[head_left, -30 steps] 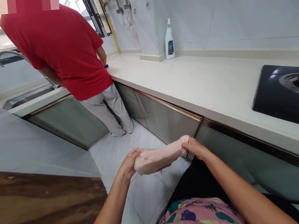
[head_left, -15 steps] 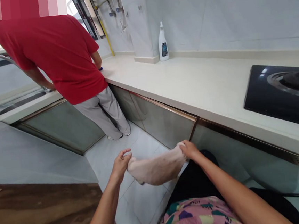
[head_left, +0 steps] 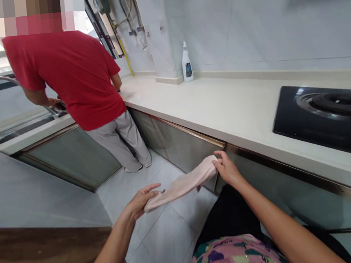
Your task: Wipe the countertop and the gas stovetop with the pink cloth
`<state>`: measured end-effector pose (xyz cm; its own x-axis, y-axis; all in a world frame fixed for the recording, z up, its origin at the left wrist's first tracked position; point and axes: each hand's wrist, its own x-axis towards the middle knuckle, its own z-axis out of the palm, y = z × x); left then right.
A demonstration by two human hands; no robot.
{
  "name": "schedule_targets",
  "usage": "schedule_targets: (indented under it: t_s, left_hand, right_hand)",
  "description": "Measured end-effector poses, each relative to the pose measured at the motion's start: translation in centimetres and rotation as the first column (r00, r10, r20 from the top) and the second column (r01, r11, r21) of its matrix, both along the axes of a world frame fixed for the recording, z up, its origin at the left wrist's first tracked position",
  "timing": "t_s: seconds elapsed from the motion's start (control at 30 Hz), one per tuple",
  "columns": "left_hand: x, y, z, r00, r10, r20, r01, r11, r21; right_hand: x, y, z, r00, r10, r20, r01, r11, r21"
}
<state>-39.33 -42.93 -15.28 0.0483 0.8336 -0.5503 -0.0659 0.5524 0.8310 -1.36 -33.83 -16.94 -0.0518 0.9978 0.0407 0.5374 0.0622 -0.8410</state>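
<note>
A pale pink cloth [head_left: 183,184] is stretched between my two hands, low in front of the cabinet doors. My right hand [head_left: 227,168] pinches its upper end, close under the counter's front edge. My left hand [head_left: 141,200] holds the lower end, thumb over it, fingers partly extended beneath. The cloth slopes down from right to left above the tiled floor.
A cream counter [head_left: 222,107] runs along the right, bearing a black gas hob [head_left: 324,114] and a white spray bottle [head_left: 186,62] at the far wall. A person in a red shirt [head_left: 72,75] stands at the sink [head_left: 24,124]. A brown wooden surface [head_left: 45,257] lies at lower left.
The cloth was bunched between my hands; my hands have moved apart and it is now pulled out long and flat. My right hand rose toward the counter edge.
</note>
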Motion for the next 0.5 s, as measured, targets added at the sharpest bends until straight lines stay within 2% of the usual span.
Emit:
schedule_targets:
  t_s: [0.1, 0.2, 0.3, 0.37, 0.5]
  left_hand:
    - [1.1, -0.5, -1.4, 0.995, -0.023, 0.102, 0.034, 0.994, -0.107]
    - [1.0, -0.2, -1.6, 0.995, 0.041, 0.091, -0.032, 0.995, -0.094]
    - [-0.2, 0.6, -0.7, 0.985, 0.165, 0.048, -0.166, 0.986, 0.012]
    - [-1.1, 1.1, 0.2, 0.979, 0.203, 0.024, -0.204, 0.976, 0.076]
    - [-1.6, 1.6, 1.9, 0.979, 0.147, -0.138, -0.116, 0.971, 0.208]
  right_hand:
    - [-0.5, 0.1, 0.6, 0.999, 0.022, -0.048, -0.022, 1.000, 0.017]
    - [-0.6, 0.4, 1.5, 0.996, 0.068, -0.052, -0.067, 0.997, 0.022]
    - [0.0, 0.7, 2.4, 0.991, 0.131, -0.002, -0.131, 0.991, 0.024]
    - [0.5, 0.6, 3.0, 0.980, 0.188, 0.065, -0.191, 0.981, 0.030]
    - [1.5, 0.1, 3.5, 0.929, 0.294, 0.225, -0.306, 0.952, 0.023]
